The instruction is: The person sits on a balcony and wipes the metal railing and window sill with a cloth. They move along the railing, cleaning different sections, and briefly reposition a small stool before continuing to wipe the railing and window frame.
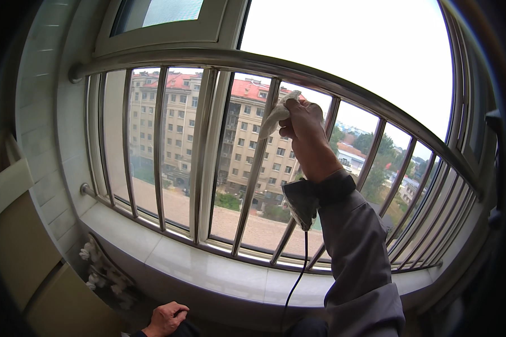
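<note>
My right hand [306, 119] is raised in front of the window and closed on a crumpled white cloth [275, 118]. The cloth lies against the upper part of a metal bar [248, 196] of the guard railing, just under its thick top rail [208, 56]. Down at the lower edge, my left hand [167, 317] is held low over my lap, its fingers curled in with nothing visible in them. A black strap circles my right wrist, with a dark box-shaped device [301, 203] and a thin black cable [305, 264] hanging from it.
A pale tiled sill [208, 267] runs beneath the railing. Pipe fittings with white valves [95, 269] stand below it at left, beside a beige cabinet [34, 247]. Behind the bars is window glass, with a red-roofed building [247, 129] outside.
</note>
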A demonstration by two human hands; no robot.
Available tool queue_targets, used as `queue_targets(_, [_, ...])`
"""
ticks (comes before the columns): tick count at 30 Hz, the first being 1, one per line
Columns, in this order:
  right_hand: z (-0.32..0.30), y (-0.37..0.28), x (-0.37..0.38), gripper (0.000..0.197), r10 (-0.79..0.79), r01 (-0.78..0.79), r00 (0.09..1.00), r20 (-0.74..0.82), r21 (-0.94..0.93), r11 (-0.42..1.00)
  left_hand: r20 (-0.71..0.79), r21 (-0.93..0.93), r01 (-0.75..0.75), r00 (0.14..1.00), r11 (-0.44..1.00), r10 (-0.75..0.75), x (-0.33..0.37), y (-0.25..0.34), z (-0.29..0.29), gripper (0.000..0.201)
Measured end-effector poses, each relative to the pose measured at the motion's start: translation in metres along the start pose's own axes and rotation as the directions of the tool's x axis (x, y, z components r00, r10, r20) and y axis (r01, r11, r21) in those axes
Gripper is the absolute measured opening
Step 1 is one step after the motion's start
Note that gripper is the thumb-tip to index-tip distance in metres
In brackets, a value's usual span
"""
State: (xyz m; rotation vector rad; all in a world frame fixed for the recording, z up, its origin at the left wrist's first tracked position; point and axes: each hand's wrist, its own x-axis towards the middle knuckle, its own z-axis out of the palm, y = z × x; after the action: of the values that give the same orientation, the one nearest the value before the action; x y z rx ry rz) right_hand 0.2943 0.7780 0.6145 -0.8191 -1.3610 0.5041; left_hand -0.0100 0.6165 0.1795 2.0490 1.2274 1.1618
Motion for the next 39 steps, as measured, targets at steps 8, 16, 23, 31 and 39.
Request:
queue_targets(8, [-0.010, -0.004, 0.004, 0.025, -0.221, 0.176, 0.952, 0.211, 0.214, 0.961, -0.009, 0.006, -0.035, 0.999, 0.999, 0.035, -0.005, -0.003, -0.006, 0.008])
queue_targets(16, [0.016, 0.017, 0.010, 0.036, -0.268, 0.253, 0.956, -0.122, -0.121, 0.960, -0.012, -0.015, -0.033, 0.999, 0.999, 0.032, -0.001, 0.001, -0.003, 0.008])
queue_targets(23, [0.011, 0.026, 0.002, 0.040, -0.289, 0.273, 0.955, -0.074, -0.169, 0.947, -0.008, -0.027, -0.019, 1.000, 0.999, 0.019, -0.004, -0.003, -0.004, 0.008])
queue_targets(31, [0.036, 0.016, 0.025, 0.048, -0.231, 0.230, 0.972, -0.029, -0.040, 0.972, -0.026, 0.012, -0.082, 0.996, 0.997, 0.082, -0.004, -0.006, -0.003, 0.009])
queue_targets(39, [0.041, 0.015, 0.032, 0.053, -0.233, 0.236, 0.972, 0.041, -0.115, 0.965, -0.015, -0.031, -0.020, 1.000, 0.999, 0.020, -0.005, -0.002, -0.006, 0.008])
